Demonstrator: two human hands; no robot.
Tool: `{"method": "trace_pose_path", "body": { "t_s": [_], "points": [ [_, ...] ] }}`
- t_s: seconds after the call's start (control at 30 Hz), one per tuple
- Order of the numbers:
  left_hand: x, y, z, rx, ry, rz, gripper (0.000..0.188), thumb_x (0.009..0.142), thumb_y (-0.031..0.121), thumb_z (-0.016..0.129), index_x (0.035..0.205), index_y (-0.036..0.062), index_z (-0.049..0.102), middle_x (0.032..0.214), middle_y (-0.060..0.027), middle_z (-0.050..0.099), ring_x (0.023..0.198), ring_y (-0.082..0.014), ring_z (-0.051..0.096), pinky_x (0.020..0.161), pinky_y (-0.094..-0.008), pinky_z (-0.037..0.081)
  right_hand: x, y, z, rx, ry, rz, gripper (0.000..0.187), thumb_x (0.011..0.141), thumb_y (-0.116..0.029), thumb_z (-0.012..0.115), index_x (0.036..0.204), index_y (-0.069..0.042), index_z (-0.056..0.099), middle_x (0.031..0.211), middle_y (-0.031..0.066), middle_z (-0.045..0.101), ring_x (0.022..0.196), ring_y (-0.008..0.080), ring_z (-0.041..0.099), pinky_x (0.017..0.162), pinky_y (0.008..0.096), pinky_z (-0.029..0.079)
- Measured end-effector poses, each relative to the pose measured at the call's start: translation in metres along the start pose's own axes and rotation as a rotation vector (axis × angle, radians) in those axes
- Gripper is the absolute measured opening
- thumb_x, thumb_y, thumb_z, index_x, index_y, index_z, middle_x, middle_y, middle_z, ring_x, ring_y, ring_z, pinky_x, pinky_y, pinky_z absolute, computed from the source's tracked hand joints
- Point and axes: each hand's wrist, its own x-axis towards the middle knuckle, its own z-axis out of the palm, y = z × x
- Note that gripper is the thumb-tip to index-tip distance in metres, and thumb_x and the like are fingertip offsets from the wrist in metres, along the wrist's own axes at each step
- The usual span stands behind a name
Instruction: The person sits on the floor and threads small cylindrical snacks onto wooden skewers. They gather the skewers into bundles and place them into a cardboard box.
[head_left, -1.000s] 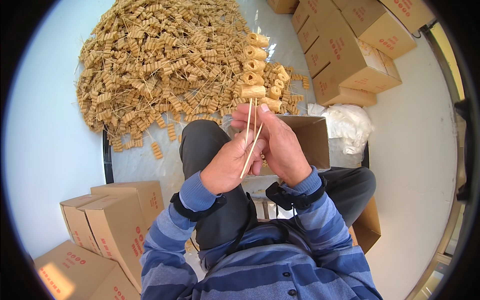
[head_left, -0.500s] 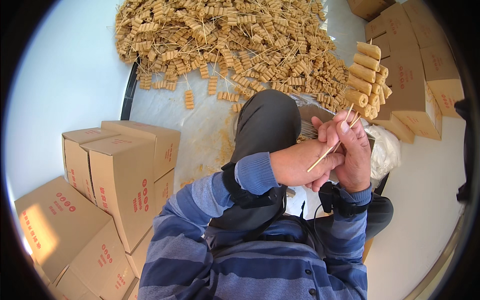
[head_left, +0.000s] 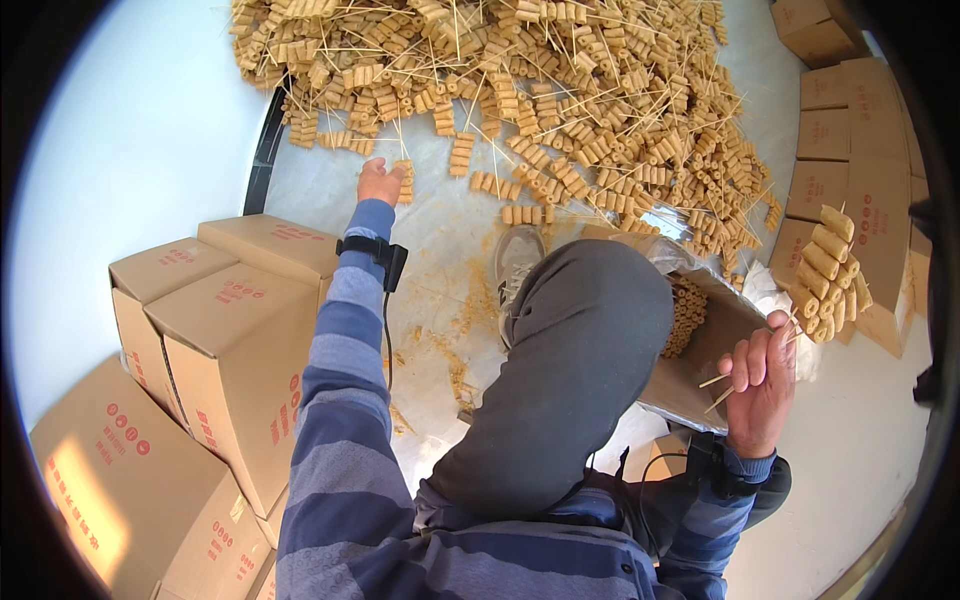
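Skewer heap [head_left: 560, 90]: fills the floor at 12 o'clock, tan rolls threaded on thin sticks.
Cardboard boxes [head_left: 215, 330]: stacked at 8 o'clock.
Open carton [head_left: 700, 330]: at 3 o'clock, by the knee.
Left hand [head_left: 380, 183]: stretched to 11 o'clock, fingers curled onto one loose skewer [head_left: 404, 182] at the heap's edge.
Right hand [head_left: 762, 385]: at 4 o'clock, fist closed around the bare stick ends of a held bunch [head_left: 828, 275].
Handling: probably light and brittle; best taken by the sticks.

My left hand [head_left: 380, 182] has let go of the skewers [head_left: 828, 275] and stretched out to the pile [head_left: 560, 110] on the floor; my right hand [head_left: 762, 385] now grips them alone, swung off to my right.
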Motion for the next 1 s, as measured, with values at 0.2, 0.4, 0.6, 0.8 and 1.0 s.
{"method": "trace_pose_path", "body": {
  "t_s": [0.2,0.4,0.6,0.8,1.0],
  "points": [
    [0.081,-0.056,0.043,0.205,0.127,-0.024,0.067,0.079,0.039,0.079,0.127,-0.0044,0.059,0.128,-0.0286,0.061,0.118,-0.0386,0.061,0.103,-0.0425,0.047,0.018,0.009,-0.003,-0.094,0.048,0.05,0.027,0.111,-0.026,0.037,0.123,-0.006,0.05,0.063,-0.0026,0.04,0.052,0.01,0.043,0.066,0.0321,0.051],
    [0.133,-0.047,0.073,0.345,-0.007,-0.045,0.065,0.083,0.047,0.073,0.125,-0.0012,0.065,0.125,-0.0281,0.065,0.113,-0.0398,0.063,0.099,-0.042,0.049,0.032,0.018,-0.004,-0.213,0.061,0.099,0.027,0.111,-0.026,0.037,0.122,-0.004,0.049,0.061,-0.0013,0.042,0.05,0.0122,0.044,0.067,0.0329,0.052],
    [0.099,-0.04,0.096,-0.016,-0.286,-0.246,0.041,0.089,0.037,0.072,0.114,0.0057,0.067,0.109,-0.0131,0.069,0.096,-0.0266,0.066,0.083,-0.0358,0.053,0.036,0.025,-0.007,-0.236,0.048,0.117,0.027,0.11,-0.025,0.038,0.122,-0.004,0.05,0.061,0.0004,0.044,0.051,0.013,0.046,0.069,0.0328,0.053],
    [-0.003,-0.053,0.075,-0.608,-0.509,-0.388,0.028,0.094,0.033,0.069,0.106,0.0086,0.064,0.095,-0.0021,0.067,0.086,-0.0145,0.063,0.075,-0.0303,0.054,0.036,0.029,-0.004,-0.267,0.024,0.155,0.027,0.11,-0.024,0.039,0.122,-0.003,0.051,0.061,0.0005,0.045,0.052,0.0131,0.048,0.071,0.0336,0.053],
    [-0.049,-0.076,0.072,-0.381,-0.549,-0.501,0.028,0.098,0.032,0.065,0.105,0.0045,0.063,0.092,-0.0056,0.066,0.083,-0.0161,0.063,0.075,-0.0322,0.055,0.027,0.027,-0.002,-0.316,-0.042,0.14,0.029,0.109,-0.025,0.041,0.122,-0.001,0.052,0.063,0.0008,0.047,0.054,0.0136,0.05,0.073,0.0343,0.054]
  ]
}}
